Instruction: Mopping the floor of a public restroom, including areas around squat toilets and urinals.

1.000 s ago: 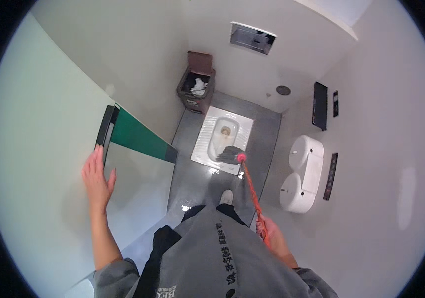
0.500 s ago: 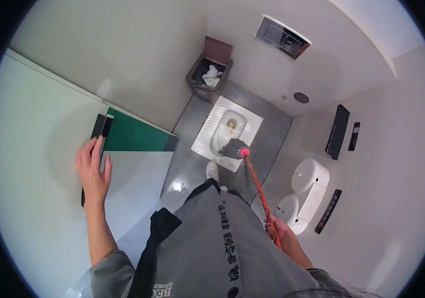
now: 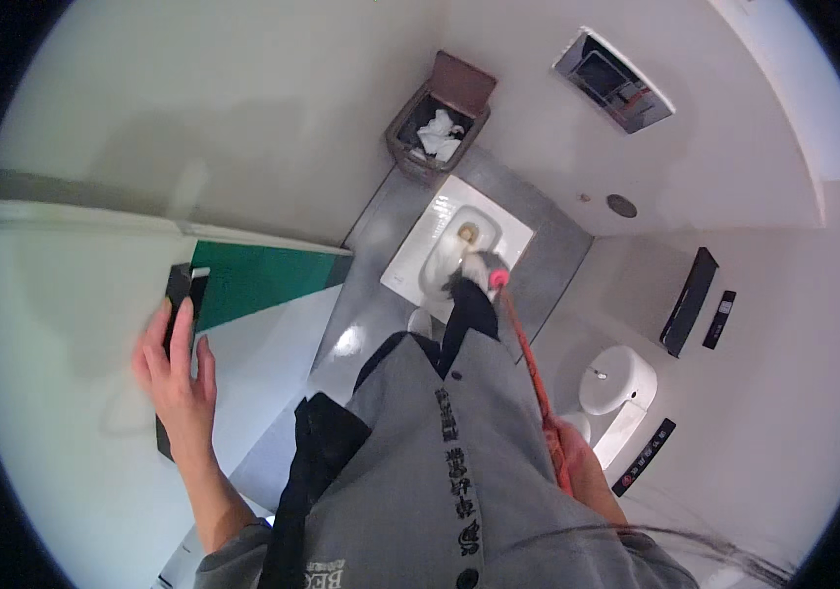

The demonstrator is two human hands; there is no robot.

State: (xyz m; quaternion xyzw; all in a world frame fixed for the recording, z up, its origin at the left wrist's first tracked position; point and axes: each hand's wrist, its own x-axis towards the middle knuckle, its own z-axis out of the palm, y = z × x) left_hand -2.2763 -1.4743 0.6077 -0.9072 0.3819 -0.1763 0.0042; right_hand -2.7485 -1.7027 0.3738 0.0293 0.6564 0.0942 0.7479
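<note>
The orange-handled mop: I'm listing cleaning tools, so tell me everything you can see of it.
The mop has a slim orange shaft, a plastic-looking pink collar and a greyish head, too blurred to make out. It slants down and away, the right hand gripping the shaft's upper part. The collar shows over the squat toilet's near right part; whether the head touches it is unclear.

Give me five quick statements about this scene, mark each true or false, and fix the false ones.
1. The right hand grips an orange stick. True.
2. The brown bin has its lid closed. False: the lid stands open.
3. Crumpled white material lies in the bin. True.
4. The left hand is inside the bin. False: it is at a long black fitting on the pale panel.
5. The squat toilet is white. True.
</note>
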